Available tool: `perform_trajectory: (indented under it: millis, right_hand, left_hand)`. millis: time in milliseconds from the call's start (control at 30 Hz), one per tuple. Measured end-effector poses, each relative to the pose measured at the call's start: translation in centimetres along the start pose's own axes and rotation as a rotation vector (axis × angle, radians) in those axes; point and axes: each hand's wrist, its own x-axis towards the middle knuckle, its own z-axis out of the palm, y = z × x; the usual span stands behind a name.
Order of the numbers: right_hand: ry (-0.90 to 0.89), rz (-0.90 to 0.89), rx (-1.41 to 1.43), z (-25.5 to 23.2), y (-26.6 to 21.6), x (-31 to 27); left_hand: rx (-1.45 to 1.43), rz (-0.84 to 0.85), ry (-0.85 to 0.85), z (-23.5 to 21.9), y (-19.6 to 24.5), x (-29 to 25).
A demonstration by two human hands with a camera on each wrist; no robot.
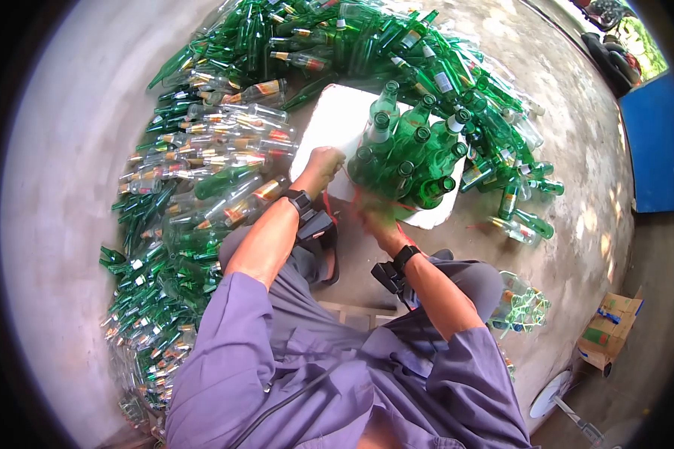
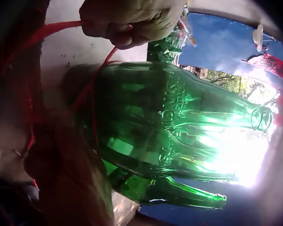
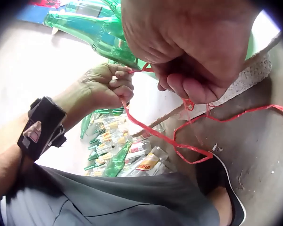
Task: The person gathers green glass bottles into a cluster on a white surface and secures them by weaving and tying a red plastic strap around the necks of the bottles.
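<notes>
A group of green glass bottles [image 1: 419, 150] stands upright on a white slab [image 1: 326, 123] in front of me, their necks pointing up. Red plastic twine [image 3: 167, 140] runs around the lower part of the group; in the left wrist view, a strand crosses the green bottles [image 2: 141, 113]. At the group's near left side, my left hand [image 1: 322, 168] pinches one length of twine, the tail hanging from its curled fingers. My right hand [image 1: 382, 224], blurred in the head view, is close in front of the bottles. Its fingers curl round the twine in the right wrist view.
Loose green and clear bottles [image 1: 232, 142] lie heaped to the left and behind the slab, with more bottles [image 1: 502, 150] on the right. A tied bundle of bottles [image 1: 520, 303] sits beside my right knee. Farther right are a cardboard box [image 1: 610, 329] and a blue panel [image 1: 659, 146].
</notes>
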Motion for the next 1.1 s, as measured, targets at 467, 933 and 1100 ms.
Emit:
perform_trajectory:
  millis: [467,933,1100]
  right_hand:
    - [0.104,0.158,0.534,2.6,3.0,2.2]
    - [-0.04,-0.095,-0.118,0.2,2.5,1.9]
    - [0.164,-0.227,-0.356,0.7,1.3,0.5]
  left_hand:
    - [0.547,0.209,-0.361,-3.0,-1.9,-2.3]
    - [0.515,0.26,-0.212,-2.4,-3.1,-0.9]
    - [0.206,0.064,-0.231,-1.8,-2.1,-3.8]
